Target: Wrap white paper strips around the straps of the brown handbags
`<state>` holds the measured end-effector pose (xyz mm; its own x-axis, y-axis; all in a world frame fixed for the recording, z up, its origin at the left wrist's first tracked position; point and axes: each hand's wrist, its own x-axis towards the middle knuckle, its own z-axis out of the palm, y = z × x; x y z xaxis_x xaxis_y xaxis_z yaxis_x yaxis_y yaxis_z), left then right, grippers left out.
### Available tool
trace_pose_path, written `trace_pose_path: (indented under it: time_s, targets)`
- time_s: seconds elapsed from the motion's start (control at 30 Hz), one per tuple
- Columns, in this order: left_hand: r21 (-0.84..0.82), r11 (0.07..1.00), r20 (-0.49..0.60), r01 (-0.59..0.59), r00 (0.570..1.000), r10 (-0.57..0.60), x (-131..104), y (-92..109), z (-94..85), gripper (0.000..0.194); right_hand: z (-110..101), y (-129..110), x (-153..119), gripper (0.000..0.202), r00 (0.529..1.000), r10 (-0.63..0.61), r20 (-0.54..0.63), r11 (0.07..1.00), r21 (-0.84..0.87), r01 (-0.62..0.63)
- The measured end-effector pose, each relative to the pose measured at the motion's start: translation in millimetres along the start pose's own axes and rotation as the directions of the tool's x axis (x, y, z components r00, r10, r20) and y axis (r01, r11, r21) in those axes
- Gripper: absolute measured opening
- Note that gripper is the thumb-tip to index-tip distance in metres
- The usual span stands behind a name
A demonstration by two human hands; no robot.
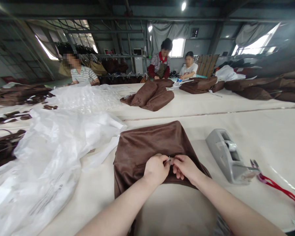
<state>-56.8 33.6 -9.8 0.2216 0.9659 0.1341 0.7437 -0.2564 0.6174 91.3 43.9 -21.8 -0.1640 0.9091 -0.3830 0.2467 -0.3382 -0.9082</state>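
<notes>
No text, brand or number can be read. The clear plastic bag (pixel 61 177) at the left of the worktop (pixel 272 131) carries several slanting dark lines of print on its near part, with a small dark mark just above them, but both are too blurred to make out. The grey tape dispenser (pixel 215 154) on the right of the worktop has a paler patch on its side, with no legible lettering. On the back wall, a small dark panel (pixel 194 32) bears a pale marking too small to decipher.

head-worn view, facing forward and down, hands near
</notes>
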Motion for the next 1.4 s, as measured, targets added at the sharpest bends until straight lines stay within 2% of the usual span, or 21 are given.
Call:
trace_pose_path:
  time_s: [0.07, 0.17, 0.27, 0.43, 0.53, 0.63, 0.73, 0.83, 0.9, 0.97, 1.07, 1.13, 1.2, 1.3, 1.4]
  targets:
    - [0.05, 0.999, -0.021, -0.019, 1.0, 0.02, 0, 1, -0.2, 0.02, -1, -1, 1, 0.019, 1.0, 0.015, 0.024, 0.998, 0.06, -0.017]
    - [0.052, 0.998, -0.002, -0.04, 0.999, 0.041, -1, 2, -0.3, 0.021, -2, -1, 2, 0.032, 0.998, 0.024, 0.056, 0.989, 0.143, -0.032]
    - [0.063, 0.996, 0.026, -0.06, 0.998, 0.058, -4, 5, -1.7, 0.015, -3, -1, 2, 0.036, 0.998, -0.003, 0.056, 0.983, 0.185, -0.007]
    - [0.088, 0.994, 0.024, -0.064, 0.998, 0.062, -5, 6, -2.0, 0.015, -6, -3, -2, 0.036, 0.99, -0.135, 0.044, 0.981, 0.149, 0.127]
    - [0.012, 1.0, 0.033, -0.022, 0.999, 0.021, 0, 2, -0.9, 0.022, -9, -4, -3, 0.032, 0.984, -0.175, 0.041, 0.98, 0.102, 0.171]
    - [-0.109, 0.993, 0.027, 0.034, 0.999, -0.031, 4, -2, -1.3, 0.026, -11, -5, -4, 0.028, 0.994, -0.107, -0.007, 0.994, 0.018, 0.107]
    - [-0.224, 0.968, 0.058, 0.11, 0.993, -0.1, 6, -2, -1.8, 0.027, -10, -6, -5, 0.026, 0.997, 0.021, 0.074, 1.0, -0.003, -0.02]
    - [-0.322, 0.927, 0.113, 0.195, 0.98, -0.167, 7, -2, -0.5, 0.027, -6, -7, -6, 0.025, 0.984, 0.033, 0.174, 0.987, 0.149, -0.06]
    - [-0.336, 0.92, 0.128, 0.2, 0.978, -0.166, 7, -2, -0.3, 0.028, -4, -7, -6, 0.025, 0.988, -0.001, 0.154, 0.964, 0.264, -0.04]
    - [-0.269, 0.957, 0.077, 0.11, 0.993, -0.092, 5, 1, -2.1, 0.027, -3, -7, -5, 0.024, 0.992, 0.01, 0.124, 0.942, 0.331, -0.051]
    - [0.026, 0.996, -0.004, -0.082, 0.997, 0.082, -1, 9, -8.2, 0.027, -3, -6, -3, 0.025, 0.992, 0.047, 0.118, 0.914, 0.396, -0.09]
    - [0.236, 0.956, 0.047, -0.176, 0.984, 0.17, -5, 16, -12.6, 0.027, -3, -5, -3, 0.028, 0.991, 0.042, 0.127, 0.9, 0.426, -0.093]
    - [0.371, 0.893, 0.141, -0.255, 0.966, 0.217, -7, 22, -15.8, 0.027, -4, -4, -3, 0.03, 0.99, 0.02, 0.139, 0.894, 0.441, -0.08]
    - [0.476, 0.821, 0.224, -0.315, 0.946, 0.234, -10, 28, -18.0, 0.03, -4, -2, -3, 0.025, 0.991, 0.019, 0.133, 0.889, 0.45, -0.077]
    - [0.498, 0.799, 0.25, -0.337, 0.938, 0.24, -13, 31, -18.9, 0.031, -5, -2, -3, 0.022, 0.991, 0.045, 0.127, 0.879, 0.467, -0.1]
